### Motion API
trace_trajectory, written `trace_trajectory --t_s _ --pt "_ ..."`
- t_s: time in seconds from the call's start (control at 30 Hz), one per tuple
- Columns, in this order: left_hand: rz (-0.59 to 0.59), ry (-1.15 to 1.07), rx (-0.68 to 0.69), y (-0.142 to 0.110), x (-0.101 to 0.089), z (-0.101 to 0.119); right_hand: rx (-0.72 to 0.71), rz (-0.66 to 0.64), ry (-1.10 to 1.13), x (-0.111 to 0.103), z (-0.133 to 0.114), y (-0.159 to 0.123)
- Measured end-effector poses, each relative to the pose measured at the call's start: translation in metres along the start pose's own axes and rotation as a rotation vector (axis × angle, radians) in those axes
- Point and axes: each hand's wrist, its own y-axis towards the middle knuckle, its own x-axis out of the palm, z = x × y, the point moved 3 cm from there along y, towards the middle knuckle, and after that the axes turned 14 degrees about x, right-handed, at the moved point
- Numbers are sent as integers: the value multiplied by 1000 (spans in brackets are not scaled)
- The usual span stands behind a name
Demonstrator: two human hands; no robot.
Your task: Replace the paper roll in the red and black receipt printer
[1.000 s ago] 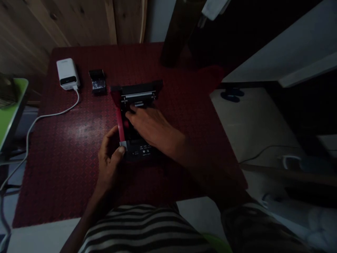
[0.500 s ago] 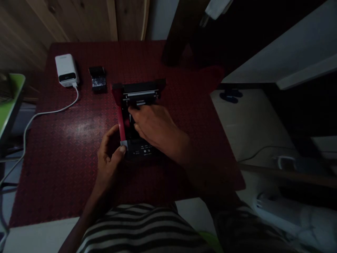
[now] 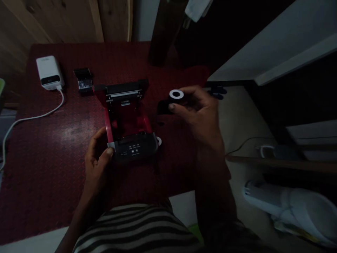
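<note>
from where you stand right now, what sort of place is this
Probably a dim room in a home, though it could be a small shop. What suggests it: the table with its red patterned top, the wooden boards beyond it, and what look like blue slippers on the floor.

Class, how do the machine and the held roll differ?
The machine is large and boxy; the roll is small and round. The machine is red and black; the roll is dark with a white ring. The left hand touches the machine, while the right hand holds the roll. Both have dark parts.
</note>
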Motion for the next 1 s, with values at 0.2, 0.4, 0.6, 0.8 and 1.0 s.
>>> trace_trajectory --t_s 0.2,0.4,0.6,0.8,1.0 --pt "-10 50 -24 0 -3 -2 173 27 -43 33 68 8" --pt "31 93 -26 1 -7 -8 159 -25 -111 43 73 2" --pt "29 85 -31 1 -7 -8 151 -79 -104 34 75 -5" --pt "33 110 -60 0 -7 -8 175 -37 -208 6 68 -48" --pt "21 145 -39 0 -8 -9 122 -253 -179 24 56 -87"
